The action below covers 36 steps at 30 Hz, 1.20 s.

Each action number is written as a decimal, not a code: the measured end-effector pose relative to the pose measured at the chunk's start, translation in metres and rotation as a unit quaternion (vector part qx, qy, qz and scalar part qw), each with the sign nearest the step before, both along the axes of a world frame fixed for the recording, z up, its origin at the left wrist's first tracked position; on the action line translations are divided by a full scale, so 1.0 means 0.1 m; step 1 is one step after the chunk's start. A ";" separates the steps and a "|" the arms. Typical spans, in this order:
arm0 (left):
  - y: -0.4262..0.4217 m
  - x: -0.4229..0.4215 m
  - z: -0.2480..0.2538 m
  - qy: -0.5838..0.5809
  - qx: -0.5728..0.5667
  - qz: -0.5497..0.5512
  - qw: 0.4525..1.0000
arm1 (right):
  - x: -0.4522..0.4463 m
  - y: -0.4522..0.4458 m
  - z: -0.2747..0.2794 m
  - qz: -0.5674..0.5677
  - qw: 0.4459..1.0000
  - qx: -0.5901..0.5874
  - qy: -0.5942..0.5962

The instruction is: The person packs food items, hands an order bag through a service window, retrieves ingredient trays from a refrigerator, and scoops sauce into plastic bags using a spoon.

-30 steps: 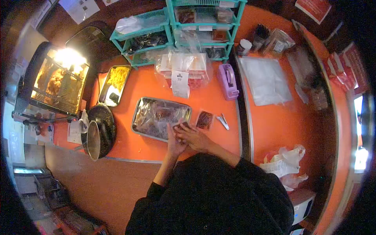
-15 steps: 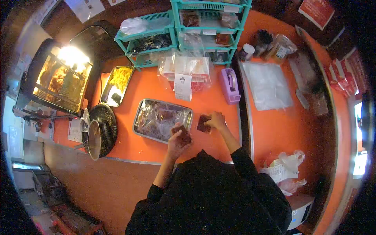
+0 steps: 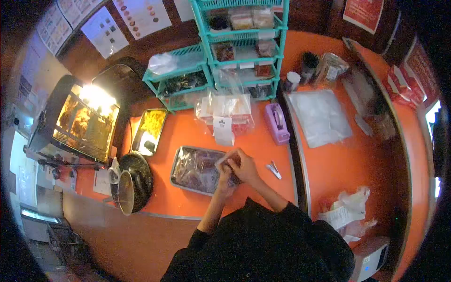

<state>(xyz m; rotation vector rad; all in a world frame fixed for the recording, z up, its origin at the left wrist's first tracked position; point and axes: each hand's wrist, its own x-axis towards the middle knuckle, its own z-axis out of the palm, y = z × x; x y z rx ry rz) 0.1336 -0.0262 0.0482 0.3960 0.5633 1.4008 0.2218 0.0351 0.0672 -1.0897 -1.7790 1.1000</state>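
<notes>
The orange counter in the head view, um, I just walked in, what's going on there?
A person in a black top is at the orange counter, with the left hand and right hand together around a small dark-brown packet, partly hidden by the fingers. The hands are at the right end of a silver rectangular metal tray holding dark contents under clear plastic. A slim silver tool lies to their right, untouched, with a purple tape dispenser farther back.

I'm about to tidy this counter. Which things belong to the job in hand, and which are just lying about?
Seemingly in use:
dark packet in left hand and right hand
metal tray beside them

Apparently idle:
purple tape dispenser
speckled black pan
small metal tool
</notes>
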 end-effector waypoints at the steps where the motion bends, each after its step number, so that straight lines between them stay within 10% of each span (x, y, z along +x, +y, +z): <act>1: 0.04 0.01 0.00 0.094 -0.071 0.038 0.992 | -0.03 0.02 0.04 -0.019 0.998 0.065 0.005; 3: 0.09 -0.05 0.03 0.018 -0.085 0.014 0.996 | 0.04 0.00 0.12 -0.129 0.969 0.105 -0.181; 6: 0.27 0.01 0.05 -0.006 -0.022 0.018 1.000 | 0.20 0.17 0.27 -0.110 0.988 -0.099 -0.048; 8: 0.47 0.01 0.14 0.053 0.001 0.026 0.998 | 0.32 0.26 0.44 0.103 0.920 -0.346 0.149; 12: 1.26 -0.18 0.16 0.190 0.072 -0.011 0.979 | 0.48 0.66 0.83 0.184 0.937 -0.238 0.176; 19: 1.52 -0.26 0.80 0.350 -0.012 0.138 0.927 | 0.08 2.30 1.49 -0.013 0.936 -0.179 0.303; 28: 0.78 -0.22 -0.30 0.255 -0.090 0.039 0.962 | -0.63 3.76 1.37 -0.068 0.997 0.009 -0.032; 32: 0.43 -0.25 -0.46 0.210 -0.104 0.035 0.972 | -0.61 3.62 1.39 -0.141 0.921 0.147 -0.331; 36: 0.27 -0.23 -0.16 0.236 -0.138 0.022 0.962 | -0.42 3.76 1.60 0.044 0.927 0.002 -0.372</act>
